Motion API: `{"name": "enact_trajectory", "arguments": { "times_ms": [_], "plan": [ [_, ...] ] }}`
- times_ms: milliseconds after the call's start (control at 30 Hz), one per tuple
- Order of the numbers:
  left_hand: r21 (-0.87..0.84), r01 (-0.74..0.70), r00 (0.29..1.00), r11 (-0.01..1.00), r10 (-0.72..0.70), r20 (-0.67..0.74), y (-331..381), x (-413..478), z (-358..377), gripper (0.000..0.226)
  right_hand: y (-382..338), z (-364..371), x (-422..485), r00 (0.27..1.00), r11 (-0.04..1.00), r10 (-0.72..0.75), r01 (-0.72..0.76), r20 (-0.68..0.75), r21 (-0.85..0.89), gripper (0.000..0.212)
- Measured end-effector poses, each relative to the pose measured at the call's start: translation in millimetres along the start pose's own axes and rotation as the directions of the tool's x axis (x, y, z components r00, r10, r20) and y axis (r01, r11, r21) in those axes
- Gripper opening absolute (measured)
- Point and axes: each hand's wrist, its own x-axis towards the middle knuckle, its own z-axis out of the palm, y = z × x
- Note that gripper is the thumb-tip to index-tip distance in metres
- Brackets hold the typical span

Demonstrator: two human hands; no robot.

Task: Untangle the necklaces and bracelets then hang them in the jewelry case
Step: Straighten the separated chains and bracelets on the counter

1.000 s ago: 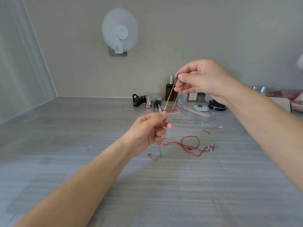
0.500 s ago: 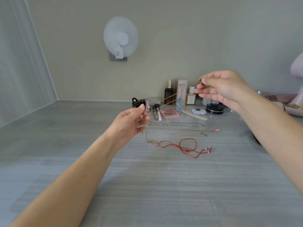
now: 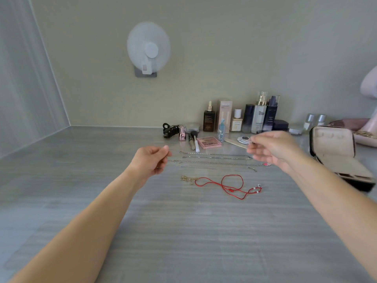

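My left hand [image 3: 153, 159] hovers over the grey table with thumb and forefinger pinched. My right hand [image 3: 273, 150], blurred, is apart from it on the right with fingertips pinched as well. The fine chain they hold is too thin to make out between them. Beyond and between the hands, silver chains [image 3: 216, 156] lie in straight rows; one carries a pink pendant [image 3: 266, 164]. Closer to me lies a red cord [image 3: 231, 183] in loose loops, with a small gold chain piece [image 3: 188, 178] at its left end. The open jewelry case [image 3: 332, 139], black outside and beige inside, stands at the right.
Cosmetic bottles [image 3: 260, 115], a pink palette [image 3: 209, 142], brushes [image 3: 195, 142] and a black hair clip [image 3: 170, 129] line the back of the table [image 3: 183, 231]. A white fan [image 3: 149, 50] hangs on the wall. Pink items sit at the far right edge.
Both hands have dropped from chest height toward the table and spread wide apart, the right one swinging right. The view has tilted so that the jewelry case shows.
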Motion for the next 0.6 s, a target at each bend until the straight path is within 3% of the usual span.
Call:
{"name": "enact_trajectory", "arguments": {
  "times_ms": [100,233,400,600],
  "plan": [
    [0.322,-0.028,0.996,0.946,0.054,-0.070,-9.4,6.9,-1.3,0.025,23.3,5.9,3.3,1.000,0.992,0.031,-0.031,-0.002,-0.124,0.002],
    [0.749,-0.085,0.978,0.657,0.199,-0.064,-17.1,10.5,0.7,0.025,40.9,11.9,3.4,1.000,0.972,0.000,0.001,0.004,-0.234,0.003],
    [0.861,-0.128,0.965,0.492,0.263,-0.007,-22.8,13.5,5.0,0.027,47.3,16.1,4.8,0.997,0.920,-0.081,0.075,-0.001,-0.386,0.016],
    [0.864,-0.133,0.964,0.486,0.267,-0.001,-24.2,16.4,2.3,0.027,51.8,13.1,7.6,0.994,0.870,-0.108,0.099,0.010,-0.484,0.019]
  ]
}}
